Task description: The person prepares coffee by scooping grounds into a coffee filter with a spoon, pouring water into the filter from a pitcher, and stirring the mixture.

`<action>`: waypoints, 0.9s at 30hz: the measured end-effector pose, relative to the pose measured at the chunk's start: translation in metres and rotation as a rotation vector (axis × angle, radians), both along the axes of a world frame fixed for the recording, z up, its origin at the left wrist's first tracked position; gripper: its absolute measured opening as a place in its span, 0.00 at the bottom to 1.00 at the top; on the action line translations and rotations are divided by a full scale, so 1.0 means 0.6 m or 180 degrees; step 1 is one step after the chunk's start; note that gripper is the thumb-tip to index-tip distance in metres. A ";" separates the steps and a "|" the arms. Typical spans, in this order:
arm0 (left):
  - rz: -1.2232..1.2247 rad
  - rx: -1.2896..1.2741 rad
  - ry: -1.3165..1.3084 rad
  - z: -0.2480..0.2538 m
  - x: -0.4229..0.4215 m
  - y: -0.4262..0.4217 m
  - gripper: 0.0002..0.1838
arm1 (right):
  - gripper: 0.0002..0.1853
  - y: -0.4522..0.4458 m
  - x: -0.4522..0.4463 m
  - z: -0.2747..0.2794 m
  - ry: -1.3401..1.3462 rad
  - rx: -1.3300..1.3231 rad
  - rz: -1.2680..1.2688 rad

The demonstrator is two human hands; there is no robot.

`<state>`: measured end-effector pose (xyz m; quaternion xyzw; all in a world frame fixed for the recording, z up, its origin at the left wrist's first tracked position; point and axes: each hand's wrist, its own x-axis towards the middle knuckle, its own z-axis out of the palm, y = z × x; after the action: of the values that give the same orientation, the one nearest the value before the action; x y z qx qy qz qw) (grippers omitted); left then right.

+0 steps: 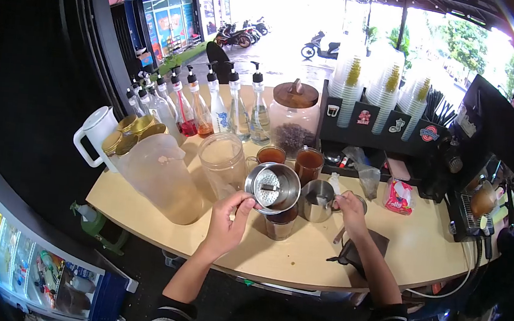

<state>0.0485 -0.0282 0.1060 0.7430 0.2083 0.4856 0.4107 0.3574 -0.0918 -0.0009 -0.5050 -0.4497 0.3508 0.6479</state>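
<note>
My left hand (227, 219) grips the rim of a round metal cup with a perforated disc inside (294, 191). It is held over a glass of dark drink (280, 228), which it partly hides. My right hand (351, 213) is closed at the handle side of a steel pitcher (316, 203), just right of that glass. Behind them stand two glass mugs of reddish-brown drink, the left mug (271, 155) and the right mug (310, 162). To the left are a clear plastic jar (223, 157) and a large cloudy pitcher (161, 176).
Pump bottles (236, 113) line the back edge beside a wooden-lidded jar (297, 121). Stacked cups (382, 89) fill a black holder. A dark pouch (375, 247) lies under my right forearm. A white jug (97, 134) stands left; a pink packet (399, 197) lies right.
</note>
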 end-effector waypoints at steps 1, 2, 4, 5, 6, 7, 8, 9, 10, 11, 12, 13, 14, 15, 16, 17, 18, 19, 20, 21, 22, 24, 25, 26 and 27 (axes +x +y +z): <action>0.0082 0.0089 -0.0040 0.001 0.001 -0.003 0.12 | 0.07 -0.002 0.000 0.008 0.0175 0.0073 0.0006; 0.0097 0.0098 -0.0040 0.001 -0.002 -0.005 0.12 | 0.06 -0.005 -0.001 0.018 0.0348 0.0143 0.0010; 0.0206 0.0330 0.0112 -0.002 -0.002 -0.004 0.10 | 0.07 -0.014 -0.004 0.052 0.0112 0.0054 -0.0161; 0.0205 0.0341 0.0103 -0.004 -0.001 -0.003 0.10 | 0.07 -0.017 -0.001 0.061 -0.0119 0.0133 -0.0221; 0.0272 0.0600 0.0142 -0.005 0.001 -0.001 0.09 | 0.08 -0.020 0.002 0.073 -0.0350 0.0211 -0.0283; 0.0338 0.0856 0.0183 -0.006 0.004 -0.001 0.08 | 0.07 -0.025 -0.002 0.094 -0.0281 0.0281 -0.0213; 0.0333 0.0858 0.0175 -0.005 0.005 -0.002 0.08 | 0.07 -0.030 -0.006 0.117 -0.0288 0.0284 -0.0219; 0.0375 0.0910 0.0250 -0.003 0.007 -0.003 0.07 | 0.07 -0.036 -0.013 0.141 -0.0315 0.0351 -0.0207; 0.0417 0.0961 0.0326 -0.002 0.009 -0.004 0.06 | 0.08 -0.042 -0.021 0.167 -0.0341 0.0417 -0.0195; 0.0409 0.0962 0.0320 0.000 0.010 -0.005 0.06 | 0.09 -0.050 -0.036 0.200 -0.0426 0.0493 -0.0177; 0.0458 0.1133 0.0406 0.003 0.011 -0.004 0.05 | 0.09 -0.050 -0.037 0.215 -0.0432 0.0495 -0.0187; 0.0506 0.1301 0.0493 0.005 0.012 -0.004 0.04 | 0.10 -0.050 -0.035 0.226 -0.0526 0.0512 -0.0099; 0.0495 0.1300 0.0487 0.007 0.014 -0.004 0.04 | 0.10 -0.052 -0.037 0.240 -0.0618 0.0526 -0.0011; 0.0563 0.1417 0.0494 0.008 0.015 -0.005 0.04 | 0.10 -0.053 -0.056 0.264 -0.0684 0.0613 -0.0089; 0.0632 0.1534 0.0501 0.010 0.017 -0.006 0.03 | 0.10 -0.051 -0.058 0.273 -0.0689 0.0610 -0.0096; 0.0627 0.1534 0.0494 0.013 0.018 -0.007 0.03 | 0.10 -0.049 -0.058 0.280 -0.0856 0.0647 -0.0069; 0.0650 0.1556 0.0507 0.017 0.019 -0.009 0.03 | 0.11 -0.047 -0.059 0.289 -0.1025 0.0685 -0.0041; 0.0674 0.1579 0.0519 0.020 0.020 -0.011 0.03 | 0.11 -0.050 -0.073 0.307 -0.1009 0.0687 0.0012; 0.0672 0.1585 0.0510 0.022 0.022 -0.013 0.03 | 0.11 -0.049 -0.081 0.319 -0.1017 0.0693 0.0007; 0.0687 0.1543 0.0513 0.023 0.023 -0.015 0.03 | 0.11 -0.048 -0.087 0.329 -0.1108 0.0677 0.0061; 0.0701 0.1501 0.0516 0.025 0.025 -0.016 0.04 | 0.11 -0.046 -0.090 0.336 -0.1199 0.0661 0.0114; 0.0689 0.1485 0.0492 0.024 0.028 -0.016 0.04 | 0.11 -0.039 -0.091 0.342 -0.1383 0.0772 0.0071; 0.0679 0.1457 0.0484 0.024 0.029 -0.016 0.04 | 0.11 -0.042 -0.095 0.354 -0.1666 0.0528 0.0093; 0.0678 0.1461 0.0479 0.025 0.030 -0.016 0.04 | 0.10 -0.043 -0.100 0.361 -0.1946 0.0281 0.0114; 0.0687 0.1438 0.0501 0.026 0.030 -0.017 0.04 | 0.10 -0.041 -0.103 0.364 -0.1953 0.0304 0.0068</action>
<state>0.0665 -0.0383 0.1216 0.8249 0.2039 0.5016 0.1627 0.2954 -0.1165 0.2174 -0.5515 -0.6456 0.1672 0.5012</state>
